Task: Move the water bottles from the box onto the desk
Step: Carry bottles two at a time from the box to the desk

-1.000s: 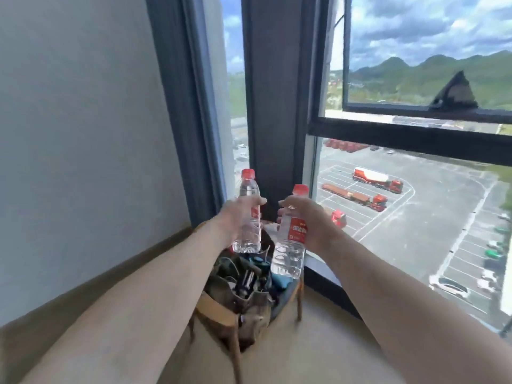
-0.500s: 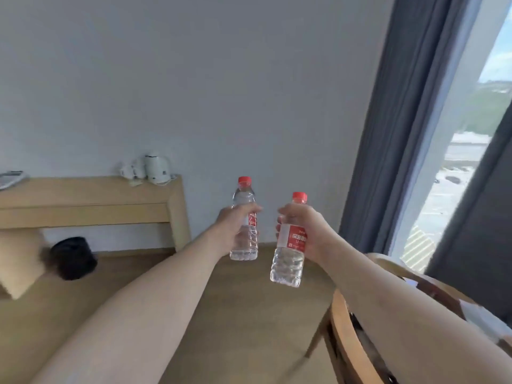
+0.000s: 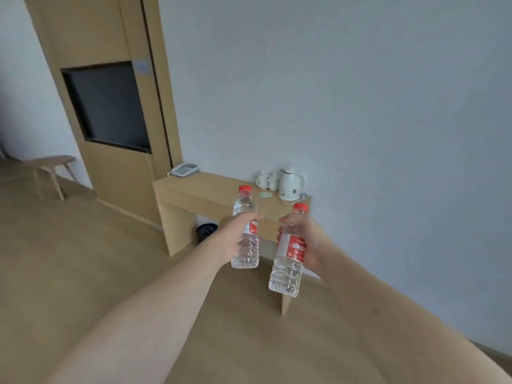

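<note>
I hold two clear water bottles with red caps and red labels, both upright in the air in front of me. My left hand (image 3: 231, 236) is wrapped around the left water bottle (image 3: 246, 206). My right hand (image 3: 307, 239) grips the right water bottle (image 3: 286, 273), which tilts slightly. Beyond them a light wooden desk (image 3: 202, 194) stands against the grey wall. Both bottles are nearer to me than the desk and do not touch it. The box is out of view.
On the desk sit a white kettle (image 3: 289, 184), two white cups (image 3: 267, 180), a green card (image 3: 266, 194) and a telephone (image 3: 184, 169). A black bin (image 3: 206, 231) stands under it. A wall-mounted television (image 3: 108, 106) and a wooden stool (image 3: 48, 169) are at left.
My view has swung left from the window and the chair with bags to the desk wall. Both hands have kept their bottles held out in front of me.
</note>
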